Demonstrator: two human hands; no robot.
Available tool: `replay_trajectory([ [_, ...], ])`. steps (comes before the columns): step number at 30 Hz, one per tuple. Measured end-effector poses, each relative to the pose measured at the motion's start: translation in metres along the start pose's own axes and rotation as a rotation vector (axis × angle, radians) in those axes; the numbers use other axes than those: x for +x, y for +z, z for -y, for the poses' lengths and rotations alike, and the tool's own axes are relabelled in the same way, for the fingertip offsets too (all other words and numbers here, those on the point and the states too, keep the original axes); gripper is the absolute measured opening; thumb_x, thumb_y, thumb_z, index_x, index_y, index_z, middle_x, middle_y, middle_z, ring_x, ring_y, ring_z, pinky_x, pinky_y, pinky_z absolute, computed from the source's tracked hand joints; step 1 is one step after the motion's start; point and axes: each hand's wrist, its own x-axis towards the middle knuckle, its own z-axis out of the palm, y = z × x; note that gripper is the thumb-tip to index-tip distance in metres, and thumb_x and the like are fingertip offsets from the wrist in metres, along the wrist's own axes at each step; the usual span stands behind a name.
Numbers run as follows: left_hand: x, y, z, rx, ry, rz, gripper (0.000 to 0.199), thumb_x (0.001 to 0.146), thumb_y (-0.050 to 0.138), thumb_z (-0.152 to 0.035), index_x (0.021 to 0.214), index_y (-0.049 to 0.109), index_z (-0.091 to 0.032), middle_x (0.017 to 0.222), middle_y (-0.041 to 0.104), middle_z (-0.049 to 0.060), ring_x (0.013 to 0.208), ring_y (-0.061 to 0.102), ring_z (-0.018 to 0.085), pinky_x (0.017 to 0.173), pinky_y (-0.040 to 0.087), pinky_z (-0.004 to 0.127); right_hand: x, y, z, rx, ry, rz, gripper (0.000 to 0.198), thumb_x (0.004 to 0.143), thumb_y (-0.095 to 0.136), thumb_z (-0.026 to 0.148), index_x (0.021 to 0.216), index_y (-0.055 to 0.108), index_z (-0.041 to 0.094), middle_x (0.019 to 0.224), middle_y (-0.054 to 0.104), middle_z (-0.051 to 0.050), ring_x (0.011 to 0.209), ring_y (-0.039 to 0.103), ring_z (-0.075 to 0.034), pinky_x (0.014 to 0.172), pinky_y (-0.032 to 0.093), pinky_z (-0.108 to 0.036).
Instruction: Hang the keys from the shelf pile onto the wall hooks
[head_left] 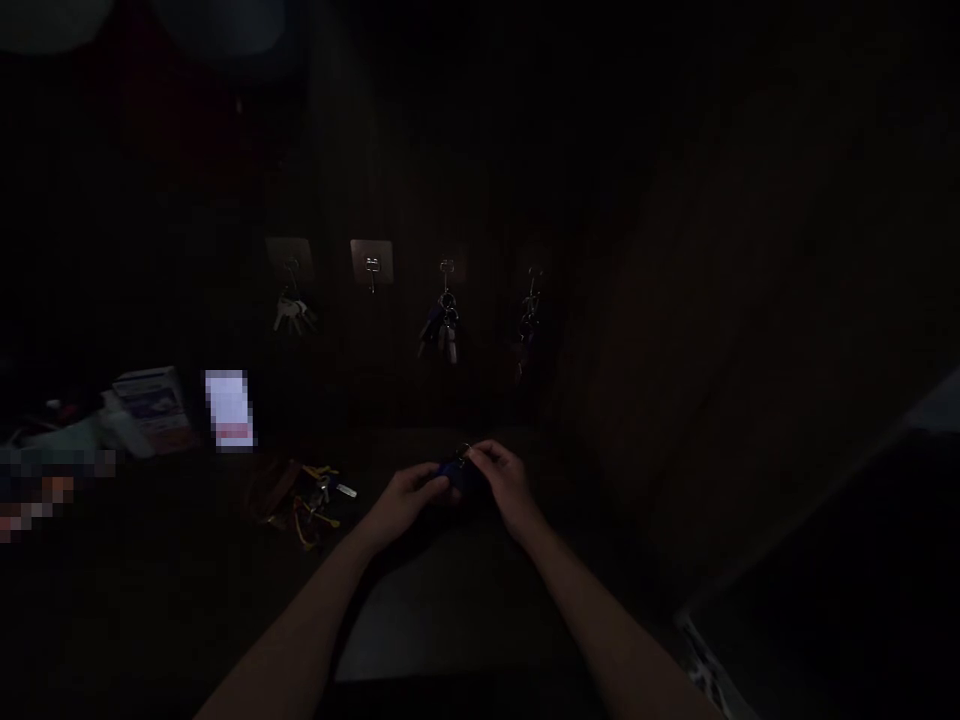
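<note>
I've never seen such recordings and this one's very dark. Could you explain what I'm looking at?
No machine here: these are a person's bare hands, filmed by a camera worn on the head, looking forward and down. The left hand holds a small dark blue item, and the right hand pinches near its metal ring; darkness hides what it is. On the surface to the left lies a pile with keys in it, a box farther back. The wall ahead carries a row of four hooks, with key bunches hanging from some.
</note>
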Motion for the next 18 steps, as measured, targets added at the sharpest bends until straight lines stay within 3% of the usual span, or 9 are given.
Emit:
replay_trajectory([
  [6, -0.0013, 0.0001, 0.0002, -0.098, -0.057, 0.034, 0.038, 0.075, 0.060, -0.045, 0.096, 0.062, -0.014, 0.081, 0.069, 0.005, 0.076, 0.063, 0.016, 0.074, 0.046, 0.027, -0.0006, -0.0001, 0.0017, -0.006, -0.003, 0.002, 0.025, 0.068, 0.063, 0.044, 0.066, 0.058, 0.020, 0.063, 0.058, 0.003, 0.064, 0.053, -0.014, 0.062, 0.041, -0.024],
  [15, -0.0030, 0.0001, -0.0038, -0.057, -0.049, 0.039, 0.038, 0.075, 0.058, -0.046, 0.095, 0.062, -0.014, 0.080, 0.068, 0.005, 0.075, 0.061, 0.016, 0.074, 0.044, 0.028, -0.0023, -0.0020, 0.0035, 0.075, -0.007, 0.054, 0.023, 0.070, 0.063, 0.036, 0.088, 0.063, 0.023, 0.084, 0.068, -0.002, 0.082, 0.062, -0.019, 0.074, 0.046, -0.030],
  [18, -0.0040, -0.0002, -0.0062, -0.083, -0.062, 0.049, 0.040, 0.076, 0.057, -0.048, 0.097, 0.062, -0.014, 0.082, 0.069, 0.006, 0.076, 0.062, 0.017, 0.075, 0.045, 0.029, -0.0023, -0.0036, 0.0051, 0.041, -0.014, 0.082, 0.019, 0.072, 0.058, 0.032, 0.085, 0.067, 0.022, 0.088, 0.069, -0.003, 0.086, 0.062, -0.020, 0.079, 0.046, -0.033],
])
